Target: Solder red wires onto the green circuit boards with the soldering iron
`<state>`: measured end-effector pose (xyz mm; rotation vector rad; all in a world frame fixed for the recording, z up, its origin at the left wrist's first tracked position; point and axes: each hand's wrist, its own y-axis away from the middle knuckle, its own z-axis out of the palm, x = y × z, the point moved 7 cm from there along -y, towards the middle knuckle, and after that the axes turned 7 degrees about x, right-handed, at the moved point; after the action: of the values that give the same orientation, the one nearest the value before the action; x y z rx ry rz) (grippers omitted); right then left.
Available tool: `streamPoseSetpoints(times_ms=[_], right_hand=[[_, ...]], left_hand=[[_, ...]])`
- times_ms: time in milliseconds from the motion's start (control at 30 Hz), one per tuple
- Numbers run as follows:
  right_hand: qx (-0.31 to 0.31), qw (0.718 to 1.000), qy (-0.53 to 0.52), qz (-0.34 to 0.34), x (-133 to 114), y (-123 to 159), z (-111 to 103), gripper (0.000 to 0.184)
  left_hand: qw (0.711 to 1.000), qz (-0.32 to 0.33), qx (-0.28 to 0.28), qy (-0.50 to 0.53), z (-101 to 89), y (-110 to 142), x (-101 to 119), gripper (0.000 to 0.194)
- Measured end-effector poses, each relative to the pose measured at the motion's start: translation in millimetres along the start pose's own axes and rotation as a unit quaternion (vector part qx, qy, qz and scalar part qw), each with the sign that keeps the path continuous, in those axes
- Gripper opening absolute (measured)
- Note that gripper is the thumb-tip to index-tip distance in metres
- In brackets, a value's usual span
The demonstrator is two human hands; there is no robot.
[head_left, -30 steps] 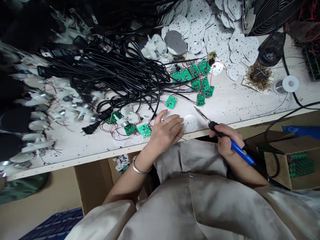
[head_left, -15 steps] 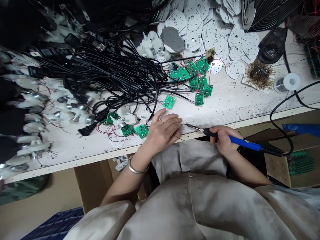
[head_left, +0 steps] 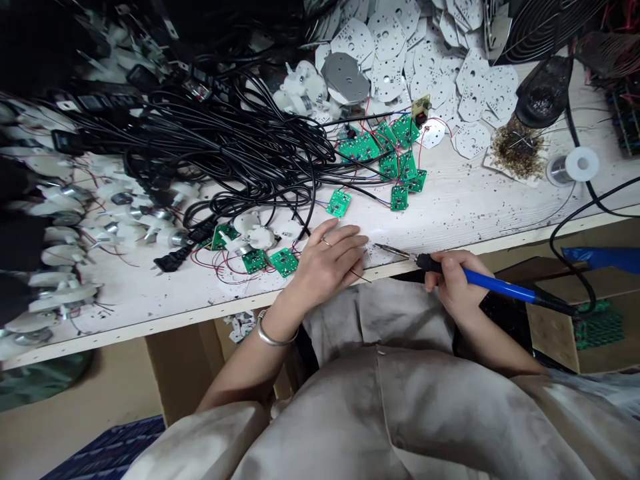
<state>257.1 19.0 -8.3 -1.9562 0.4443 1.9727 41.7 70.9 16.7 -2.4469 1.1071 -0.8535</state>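
Observation:
My right hand (head_left: pixel 457 280) grips a soldering iron (head_left: pixel 500 288) with a blue handle, its tip pointing left, just above the bench and close to my left fingertips. My left hand (head_left: pixel 327 260) rests at the bench's front edge, fingers bent together and curled downward. From beneath those fingers pokes a thin dark wire (head_left: pixel 361 275); whatever else they hold is hidden. Just beyond the left hand lies a small green circuit board (head_left: pixel 339 203). Another green board (head_left: pixel 283 262) sits left of the wrist, beside red wires.
Black power cords (head_left: pixel 240 140) are heaped at centre left, with white plastic motor parts (head_left: pixel 65 287) further left. Several green boards (head_left: pixel 400 160) lie behind, before piled white octagonal plates (head_left: pixel 430 73). At right stand a solder spool (head_left: pixel 573 167) and a dirty, residue-covered pad (head_left: pixel 517 150).
The soldering iron and my right hand have shifted slightly right, leaving a wider gap between the tip and my left fingers. My left hand has barely moved.

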Motion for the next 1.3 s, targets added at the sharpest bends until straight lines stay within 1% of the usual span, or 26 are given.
streamPoseSetpoints(times_ms=[133, 367, 500, 600, 767, 933, 1000, 1133, 1300], right_hand=[[-0.014, 0.999, 0.035, 0.008, 1.8, 1.2, 3.5, 0.026], [-0.046, 0.996, 0.069, -0.026, -2.6, 0.8, 11.0, 0.018], [-0.05, 0.994, 0.089, -0.031, -5.0, 0.8, 13.7, 0.021], [-0.052, 0.992, 0.104, -0.038, -8.5, 0.0, 16.2, 0.024], [-0.056, 0.992, 0.101, -0.05, -9.7, -0.5, 17.2, 0.024], [-0.049, 0.995, 0.076, -0.044, -5.4, -0.5, 14.0, 0.018], [-0.054, 0.994, 0.085, -0.048, -6.6, -0.7, 15.1, 0.018], [-0.063, 0.991, 0.103, -0.06, -11.7, -2.0, 18.2, 0.022], [-0.074, 0.99, 0.099, -0.069, -14.6, -2.7, 19.8, 0.018]], left_hand=[[0.999, -0.02, -0.016, 0.018, 3.3, -1.2, -4.3, 0.012], [1.0, -0.002, 0.017, 0.011, -2.3, -5.9, -1.8, 0.011], [1.0, -0.02, 0.0, 0.017, 0.5, -4.7, -4.5, 0.012], [0.999, -0.026, 0.0, 0.02, 1.1, -3.7, -5.8, 0.013], [1.0, -0.013, 0.011, 0.018, -0.3, -4.5, -4.0, 0.013], [0.999, 0.007, 0.03, 0.01, -3.0, -5.7, -1.3, 0.013], [1.0, 0.005, 0.027, 0.008, -2.8, -5.4, -1.5, 0.012], [1.0, -0.012, 0.003, 0.004, 0.8, -3.7, -4.2, 0.009], [1.0, -0.005, 0.02, 0.016, -0.2, -2.0, -4.4, 0.01]])
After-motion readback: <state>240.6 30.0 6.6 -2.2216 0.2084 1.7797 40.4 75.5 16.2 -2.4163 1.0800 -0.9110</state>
